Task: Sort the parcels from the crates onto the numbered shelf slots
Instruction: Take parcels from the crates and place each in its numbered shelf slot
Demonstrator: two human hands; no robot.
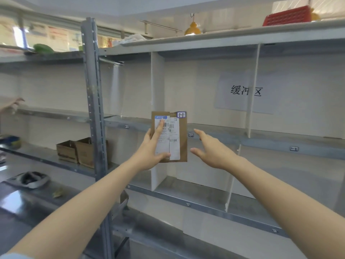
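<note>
My left hand (149,152) grasps the brown paper mailer (183,139), thumb across its lower edge, index finger lying up the white shipping label (174,143), the other fingers hidden behind. I'm holding it upright in the air in front of the shelving, level with the middle shelf board (261,144) and not yet in any slot. It looks flat, thin and light, and I judge it bendy rather than stiff, so one hand low down is enough, though the paper could slide under a loose pinch. My right hand (214,148) is released, fingers spread, just beside the mailer's right edge and not touching it; that bare brown edge is where I'd take hold, clear of the label. A small sticker (181,114) sits at the top corner, and beyond it stand the white divider (157,81), a slot tag (190,135) and the paper sign (233,90) on the back wall
</note>
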